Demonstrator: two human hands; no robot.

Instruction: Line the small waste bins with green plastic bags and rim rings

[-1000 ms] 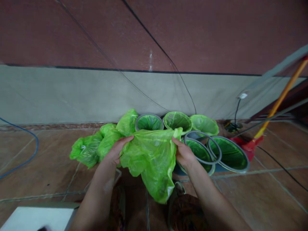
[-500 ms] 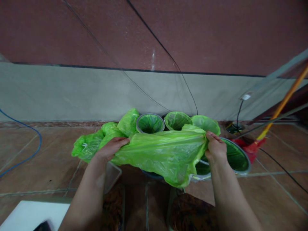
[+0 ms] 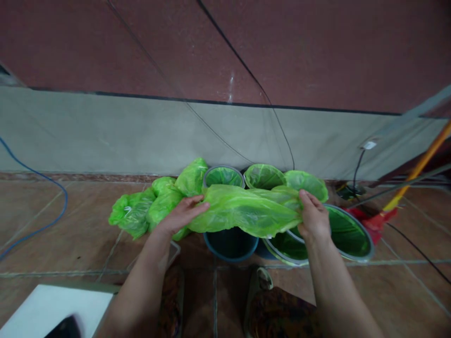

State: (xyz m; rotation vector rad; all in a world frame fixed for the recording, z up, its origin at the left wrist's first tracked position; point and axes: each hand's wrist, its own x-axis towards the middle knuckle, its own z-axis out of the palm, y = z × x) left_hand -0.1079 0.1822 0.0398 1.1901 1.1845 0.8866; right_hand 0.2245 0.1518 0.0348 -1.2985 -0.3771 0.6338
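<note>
I see a green bag [image 3: 246,211] stretched sideways between two bare hands, in front of a row of bins by a wall. The right hand [image 3: 315,218] grips the bag's right end, thumb and fingers pinched together. The left hand [image 3: 183,213] is at the other end, fingers loosely spread; I cannot tell whether it holds the plastic or only touches it. A second ago the hands were closer together and the bag hung down in a broad sheet; now it is drawn out into a long, narrow band, its lower edge lifted. That uncovers more of a blue bin [image 3: 230,246] below, dark inside, with no green lining that I can see. I judge the bag is lengthened but not spread: I see no open mouth, and it is not in any bin.
</note>
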